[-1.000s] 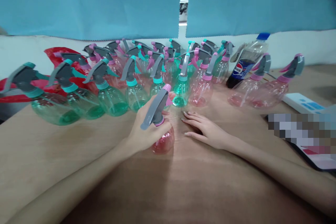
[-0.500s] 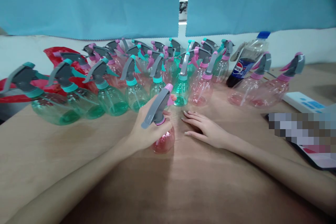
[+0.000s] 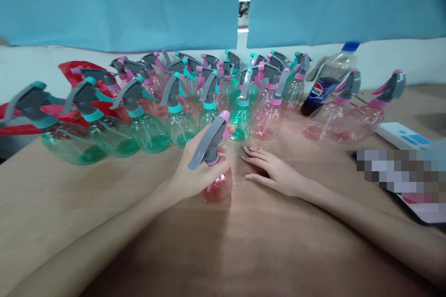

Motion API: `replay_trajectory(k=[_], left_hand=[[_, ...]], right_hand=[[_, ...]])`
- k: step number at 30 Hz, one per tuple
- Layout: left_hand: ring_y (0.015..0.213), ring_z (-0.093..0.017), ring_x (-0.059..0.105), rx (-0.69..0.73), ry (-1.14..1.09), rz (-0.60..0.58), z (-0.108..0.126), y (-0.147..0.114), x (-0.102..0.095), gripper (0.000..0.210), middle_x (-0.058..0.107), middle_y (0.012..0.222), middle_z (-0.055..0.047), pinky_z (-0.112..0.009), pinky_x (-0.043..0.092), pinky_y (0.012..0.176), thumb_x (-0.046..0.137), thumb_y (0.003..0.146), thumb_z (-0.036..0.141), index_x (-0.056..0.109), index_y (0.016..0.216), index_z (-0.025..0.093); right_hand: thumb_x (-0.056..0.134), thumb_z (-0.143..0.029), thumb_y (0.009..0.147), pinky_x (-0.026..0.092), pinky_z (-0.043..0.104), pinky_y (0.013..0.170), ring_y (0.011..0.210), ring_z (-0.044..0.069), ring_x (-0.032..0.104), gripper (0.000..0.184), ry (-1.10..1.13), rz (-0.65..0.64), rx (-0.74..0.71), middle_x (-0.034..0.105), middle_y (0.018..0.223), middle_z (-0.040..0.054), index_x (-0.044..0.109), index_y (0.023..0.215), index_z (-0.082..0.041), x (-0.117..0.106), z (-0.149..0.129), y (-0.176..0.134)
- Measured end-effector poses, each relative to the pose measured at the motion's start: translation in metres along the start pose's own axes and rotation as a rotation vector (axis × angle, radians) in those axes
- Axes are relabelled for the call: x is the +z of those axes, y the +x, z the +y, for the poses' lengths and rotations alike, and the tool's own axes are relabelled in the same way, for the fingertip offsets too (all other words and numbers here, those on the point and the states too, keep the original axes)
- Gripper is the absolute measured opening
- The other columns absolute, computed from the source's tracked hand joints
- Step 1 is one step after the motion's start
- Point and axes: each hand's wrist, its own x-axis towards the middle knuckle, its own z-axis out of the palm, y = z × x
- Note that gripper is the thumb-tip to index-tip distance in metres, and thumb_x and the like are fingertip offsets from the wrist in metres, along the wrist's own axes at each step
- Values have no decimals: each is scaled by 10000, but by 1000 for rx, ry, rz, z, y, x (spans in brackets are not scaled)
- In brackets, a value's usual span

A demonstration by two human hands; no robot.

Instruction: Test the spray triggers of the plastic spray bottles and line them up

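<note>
My left hand is wrapped round a pink spray bottle with a grey and pink trigger head. The bottle stands upright on the wooden table, and some of my fingers are hidden behind it. To its right, my right hand lies flat on the table with fingers stretched out, holding nothing. Just beyond the hands stand a green spray bottle and another pink spray bottle.
Several green spray bottles line the left, with more pink and green ones behind. At the right are two pink spray bottles, a cola bottle, a white box and a blurred flat device. Red plastic lies far left.
</note>
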Motion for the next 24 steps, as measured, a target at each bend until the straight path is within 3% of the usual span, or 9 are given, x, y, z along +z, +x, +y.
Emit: replay_trajectory(k=[7,19,24], left_hand=[[866,-173,676,17,-13,-16,-1,1,0,602,616,1225,-21,-309,581,835,531,655,53,543,1212,280],[768,-155,655,71,78,34,0,0,-2,530,646,1097,-17,-296,566,760,521,671,92,549,1175,256],[750,-164,636,124,163,39,3,-1,-3,355,668,957,-10,-309,550,777,521,675,101,564,1005,224]], right_hand=[[491,-516,929,354,520,1111,1365,296,402,526,-3,-3,1,481,1448,125,527,1359,-215,1,1,0],[467,-509,944,345,508,1121,1371,286,394,532,-30,-23,-1,488,1437,150,526,1352,-173,0,0,0],[460,-508,947,329,491,1133,1378,287,381,559,-43,-38,3,478,1440,173,526,1349,-125,-1,0,0]])
